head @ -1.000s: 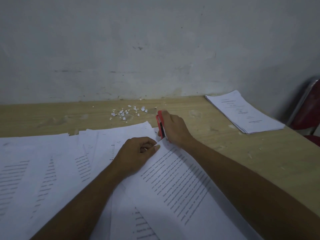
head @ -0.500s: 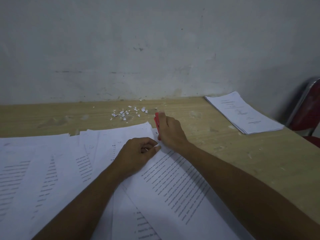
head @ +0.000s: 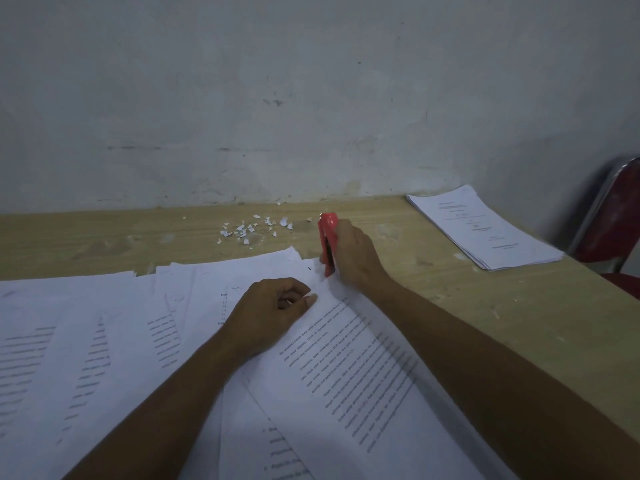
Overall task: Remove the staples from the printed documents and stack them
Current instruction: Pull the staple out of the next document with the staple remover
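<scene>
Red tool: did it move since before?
Yes, a bit. The red tool in the right hand has gone up toward the wall; its top is now level with the farthest paper scraps.

The right hand point(head: 358, 259) swung the red staple remover point(head: 328, 237) back upright after dipping it low and half out of sight half a second earlier, baring most of its length, lower tip at the printed document's point(head: 346, 375) top corner.

A printed document point(head: 346, 375) lies skewed on loose sheets point(head: 69, 341) spread over the bench point(head: 104, 237), its top corner at a red remover point(head: 328, 244) standing on end. A tidy stack point(head: 485, 230) sits far right.
</scene>
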The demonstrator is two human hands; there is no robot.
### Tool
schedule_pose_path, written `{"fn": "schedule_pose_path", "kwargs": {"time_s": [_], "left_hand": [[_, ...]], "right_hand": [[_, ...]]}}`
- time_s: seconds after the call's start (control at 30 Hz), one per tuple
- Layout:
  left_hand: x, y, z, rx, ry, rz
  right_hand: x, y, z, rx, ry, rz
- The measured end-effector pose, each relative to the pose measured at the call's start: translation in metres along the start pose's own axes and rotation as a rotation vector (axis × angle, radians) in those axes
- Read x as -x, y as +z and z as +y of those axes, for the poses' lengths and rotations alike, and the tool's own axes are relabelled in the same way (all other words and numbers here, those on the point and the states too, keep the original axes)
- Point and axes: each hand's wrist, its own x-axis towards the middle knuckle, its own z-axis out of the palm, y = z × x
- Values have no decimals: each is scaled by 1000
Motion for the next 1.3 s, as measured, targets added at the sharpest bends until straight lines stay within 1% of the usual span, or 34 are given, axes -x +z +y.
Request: {"fn": "schedule_pose_path", "kwargs": {"time_s": [0.07, 0.13, 0.2, 0.27, 0.37, 0.43, 0.57, 0.73, 0.8, 0.87, 0.93, 1.0, 1.03, 1.1, 1.2, 1.23, 1.3], "left_hand": [[0, 1, -1, 13, 4, 3], [0, 0, -1, 4, 6, -1], [0, -1, 0, -18, 9, -4], [1, -1, 0, -35, 5, -3], [1, -2, 0, -51, 2, -3], [1, -2, 0, -47, -2, -1], [2, -1, 2, -27, -10, 5], [2, -2, 4, 1, -11, -11], [2, -2, 6, 10, -8, -15], [3, -2, 6, 9, -5, -19], [3, -3, 5, 5, -7, -23], [2, -3, 5, 0, -11, -26], [2, -3, 5, -5, -10, -27], [2, -3, 6, 3, -7, -31], [4, -4, 9, 36, -4, -35], [5, -4, 10, 39, -1, -34], [6, -4, 11, 25, 10, -30]], "right_hand": [[-6, -16, 1, -20, 42, 16], [-10, -31, 4, 40, 40, -4], [-13, -44, 13, 185, -11, -17], [-19, -51, 31, 333, -24, -4], [-26, -57, 56, 590, 58, 30], [-23, -60, 66, 684, 96, 53], [-17, -58, 80, 702, 132, 98], [-19, -55, 85, 648, 159, 133], [-17, -55, 84, 691, 162, 125], [-12, -55, 80, 716, 149, 157], [-1, -54, 72, 619, 81, 233], [17, -54, 59, 369, -31, 240], [28, -53, 51, 234, -57, 203], [49, -53, 39, 74, -59, 92], [64, -52, 37, -33, -26, -68], [68, -51, 36, -67, -13, -98], [71, -50, 34, -136, 21, -97]]}}
